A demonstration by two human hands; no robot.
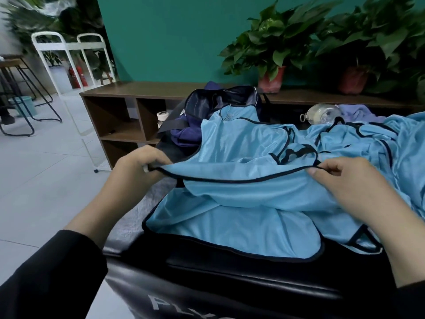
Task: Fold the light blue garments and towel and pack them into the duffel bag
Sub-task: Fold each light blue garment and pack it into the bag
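The left hand (140, 163) pinches one end of a dark-piped hem and the right hand (345, 180) pinches the other, so the light blue vest (241, 196) hangs stretched between them above the desk (230, 268). The cloth is a thin, slightly shiny mesh, edged all round in narrow black binding; its lower part lies spread flat on the black padded top, which looks like smooth leatherette with pale lettering on its front face. More vests (368, 139) of the same blue mesh lie crumpled just to the right, their arm loops tangled. Behind them the duffel bag (218, 104), dark navy and glossy, sits slumped with its mouth open. A clear plastic bottle (319, 113) lies on its side beside a lilac cloth (358, 112). Beyond runs a low brown wooden shelf (128, 116) carrying leafy potted plants (273, 49) against a teal wall. Pale floor tiles, a white metal rack (69, 54) and dark stools (20, 88) fill the left.
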